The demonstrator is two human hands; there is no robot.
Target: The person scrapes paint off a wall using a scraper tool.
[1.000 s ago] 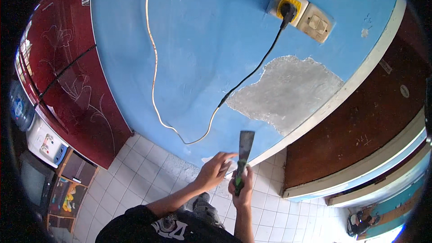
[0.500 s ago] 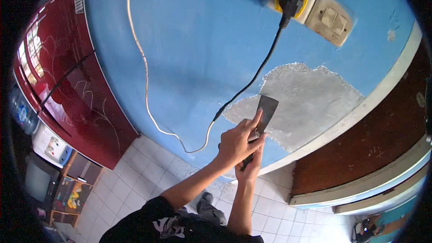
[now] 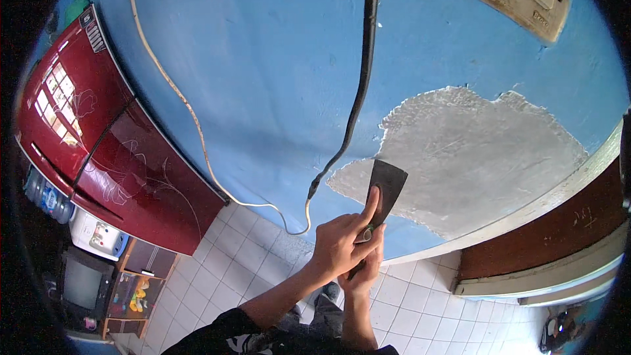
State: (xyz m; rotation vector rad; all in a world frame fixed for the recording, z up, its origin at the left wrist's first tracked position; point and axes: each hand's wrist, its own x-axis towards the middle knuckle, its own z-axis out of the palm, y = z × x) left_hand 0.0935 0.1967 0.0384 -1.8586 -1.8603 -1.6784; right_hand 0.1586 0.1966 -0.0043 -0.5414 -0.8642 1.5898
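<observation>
"Since the first frame, the left hand [image 3: 340,243] has come across onto the scraper [image 3: 389,187], whose blade has risen from below the grey patch [image 3: 480,158] to overlap its lower left part."

"So both hands are on it?"

"Yes. The right hand [image 3: 368,264] is wrapped round the handle, low down. The left is curled over the scraper just above, its index finger [image 3: 374,200] laid straight along the blade. How hard either presses, I can't tell."

"Which way does the scraper lie?"

"Up and away from the hands, in front of the wall [image 3: 263,59]. Its long axis runs from the handle at lower left to the blade at upper right, leaning a little right, broad end foremost."

"Which hand is nearer the patch?"

"Left, by that fingertip. The right sits further back."

"Does the blade touch the wall?"

"Can't tell; they only overlap in view."

"And the cord [image 3: 361,89]?"

"Left of the blade, apart from it."
</observation>
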